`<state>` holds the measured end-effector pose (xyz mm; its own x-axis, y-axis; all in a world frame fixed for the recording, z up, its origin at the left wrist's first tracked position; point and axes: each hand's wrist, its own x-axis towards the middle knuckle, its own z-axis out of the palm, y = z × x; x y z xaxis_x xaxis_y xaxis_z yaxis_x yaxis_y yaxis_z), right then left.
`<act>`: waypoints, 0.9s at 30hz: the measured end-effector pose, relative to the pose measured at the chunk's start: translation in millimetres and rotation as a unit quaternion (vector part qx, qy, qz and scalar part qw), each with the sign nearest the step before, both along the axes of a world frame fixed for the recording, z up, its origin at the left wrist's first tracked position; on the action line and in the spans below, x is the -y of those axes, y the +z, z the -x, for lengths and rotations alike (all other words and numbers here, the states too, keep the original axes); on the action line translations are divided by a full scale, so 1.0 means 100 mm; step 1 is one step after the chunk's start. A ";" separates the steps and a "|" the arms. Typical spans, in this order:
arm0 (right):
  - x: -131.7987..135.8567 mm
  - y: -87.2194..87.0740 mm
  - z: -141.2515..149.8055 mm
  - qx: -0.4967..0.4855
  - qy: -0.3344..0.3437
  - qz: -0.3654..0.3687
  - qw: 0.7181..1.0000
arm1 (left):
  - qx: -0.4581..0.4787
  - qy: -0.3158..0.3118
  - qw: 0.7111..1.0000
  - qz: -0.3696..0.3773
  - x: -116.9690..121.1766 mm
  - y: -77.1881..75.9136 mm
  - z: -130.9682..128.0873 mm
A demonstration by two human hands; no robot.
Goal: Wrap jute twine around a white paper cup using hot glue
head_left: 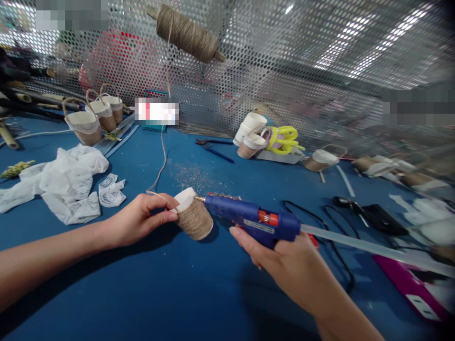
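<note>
Between thumb and fingers, my left hand (147,218) pinches the rim of a small paper cup (195,219) wrapped in brown twine. The cup tilts above the blue table, its white upper band bare. A loose strand of twine (164,156) runs from my left fingers up to a twine spool (186,34) on a stick at the mesh wall. My right hand (284,258) is wrapped around the handle of a blue hot glue gun (252,215). The gun's metal nozzle is at the cup's side near the white band. A long translucent glue stick (369,246) sticks out of its back.
White lace fabric (67,182) and several handled twine baskets (85,127) are at the left. Farther back lie pliers (216,149), stacked white cups (250,127) and a yellow coil (282,139). A black cord (341,258) and a magenta item (408,284) are on the right.
</note>
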<state>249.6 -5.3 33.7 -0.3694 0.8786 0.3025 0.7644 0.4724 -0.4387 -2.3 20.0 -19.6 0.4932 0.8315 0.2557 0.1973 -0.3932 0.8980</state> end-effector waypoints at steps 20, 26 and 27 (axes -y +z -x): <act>-0.10 -0.12 -0.10 0.237 0.103 -0.262 0.930 | -0.002 0.008 1.000 0.011 0.00 -0.01 -0.01; -0.04 -0.03 -0.05 0.169 0.080 -0.189 0.964 | -0.008 0.012 1.000 0.001 0.00 0.01 -0.01; -0.03 -0.02 -0.04 0.154 0.066 -0.167 0.972 | -0.010 0.013 1.000 0.003 0.00 0.01 -0.01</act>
